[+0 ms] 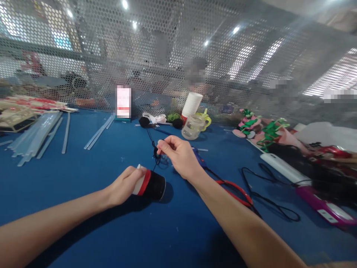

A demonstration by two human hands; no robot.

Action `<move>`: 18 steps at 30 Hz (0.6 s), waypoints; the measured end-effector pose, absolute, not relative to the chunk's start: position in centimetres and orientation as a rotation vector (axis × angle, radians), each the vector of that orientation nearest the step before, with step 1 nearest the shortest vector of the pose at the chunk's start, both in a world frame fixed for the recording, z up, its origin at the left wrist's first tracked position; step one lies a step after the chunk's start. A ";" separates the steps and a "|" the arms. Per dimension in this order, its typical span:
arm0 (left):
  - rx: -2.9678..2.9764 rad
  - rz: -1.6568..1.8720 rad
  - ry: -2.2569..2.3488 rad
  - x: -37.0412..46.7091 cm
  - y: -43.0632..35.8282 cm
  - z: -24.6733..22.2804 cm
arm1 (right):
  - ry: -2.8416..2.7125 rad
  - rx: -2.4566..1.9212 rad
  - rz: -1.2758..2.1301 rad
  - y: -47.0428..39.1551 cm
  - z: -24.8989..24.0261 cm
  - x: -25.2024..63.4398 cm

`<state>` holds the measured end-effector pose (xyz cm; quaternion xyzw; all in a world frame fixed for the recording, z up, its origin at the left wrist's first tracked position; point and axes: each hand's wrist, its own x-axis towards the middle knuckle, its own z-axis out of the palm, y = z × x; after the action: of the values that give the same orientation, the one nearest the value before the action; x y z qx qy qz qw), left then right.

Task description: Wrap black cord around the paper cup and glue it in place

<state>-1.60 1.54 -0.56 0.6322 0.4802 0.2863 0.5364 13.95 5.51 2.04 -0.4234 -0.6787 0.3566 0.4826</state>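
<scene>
My left hand is closed around the rim end of a white paper cup, which lies tilted on its side. A red band circles the cup's middle, and a black covering that looks like wound yarn covers its base end. Above and to the right, my right hand pinches black yarn between thumb and fingers. A loose tangle of it hangs beside the fingertips, and a strand runs down to the cup. Other strands lead back to a black yarn ball.
Clear glue sticks lie at left. A lit phone stands at the back, near stacked paper cups and a clear jar. Right of my hand are a blue glue gun, cables, a purple-white power strip and craft flowers.
</scene>
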 end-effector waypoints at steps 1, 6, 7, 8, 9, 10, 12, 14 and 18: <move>1.536 0.668 1.112 -1.6 1.4 -0.5 | -1.669 -1.035 0.856 5.6 2.0 14.0; 1.734 0.689 0.932 -1.9 0.8 -0.2 | -1.722 -1.075 0.863 5.6 1.8 13.9; 1.771 0.706 0.897 -2.0 0.8 -0.2 | -1.725 -1.087 0.878 5.6 1.8 13.8; 1.806 0.725 0.862 -2.1 0.8 -0.2 | -1.727 -1.099 0.893 5.6 1.7 13.8; 1.840 0.746 0.833 -2.1 0.7 -0.2 | -1.727 -1.107 0.908 5.6 1.7 13.7; 1.875 0.765 0.812 -2.2 0.7 -0.2 | -1.730 -1.110 0.919 5.6 1.6 13.6; 1.940 0.790 0.792 -2.2 0.7 -0.1 | -1.745 -1.113 0.934 5.7 1.4 13.5; 1.987 0.810 0.780 -2.3 0.7 -0.1 | -1.768 -1.117 0.948 5.7 1.3 13.4; 2.054 0.841 0.724 -2.5 0.5 -0.4 | -1.829 -1.145 0.957 5.5 1.3 13.3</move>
<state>-2.46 0.47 -0.37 0.8090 0.2851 0.3315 0.3928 13.32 5.46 1.34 -0.4484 -0.7165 0.3749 0.3807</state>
